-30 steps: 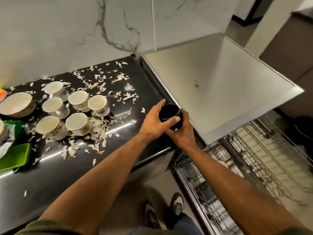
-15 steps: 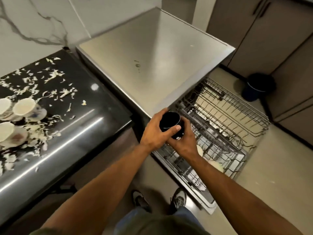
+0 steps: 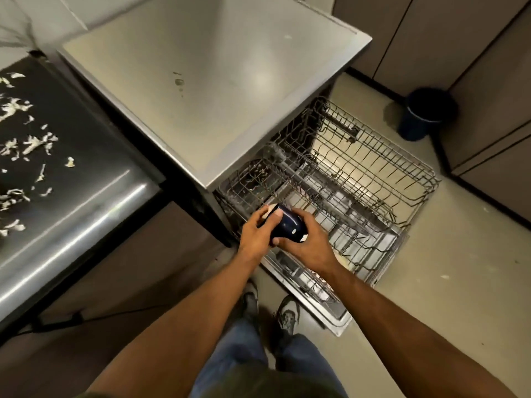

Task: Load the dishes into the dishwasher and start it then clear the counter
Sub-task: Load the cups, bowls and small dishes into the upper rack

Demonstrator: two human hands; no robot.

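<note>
You are in the loading step, with one dish in hand and nothing yet placed from this carry. Both hands grasp a dark cup [image 3: 287,226]: your left hand [image 3: 257,237] curls round its near-left side, thumb across the rim end, and your right hand [image 3: 307,245] wraps it from the right and below. The cup is tipped on its side, mouth pointing away to the far left, base toward you. It hangs above the near-left corner of the upper rack [image 3: 359,179], which is pulled out from the dishwasher [image 3: 201,81]. The lower rack [image 3: 344,254] is also drawn out beneath it, over the open door; something pale lies in it, too hidden to identify.

Next move, as judged: finish turning the cup mouth-down and seat it between the tines of the upper rack, clear of the wire rim. One hand can let go once the cup is steady.

Outstanding: the counter [image 3: 71,182] on the left carries scattered white scraps [image 3: 34,145]. A dark bin [image 3: 428,113] stands on the floor at far right.
</note>
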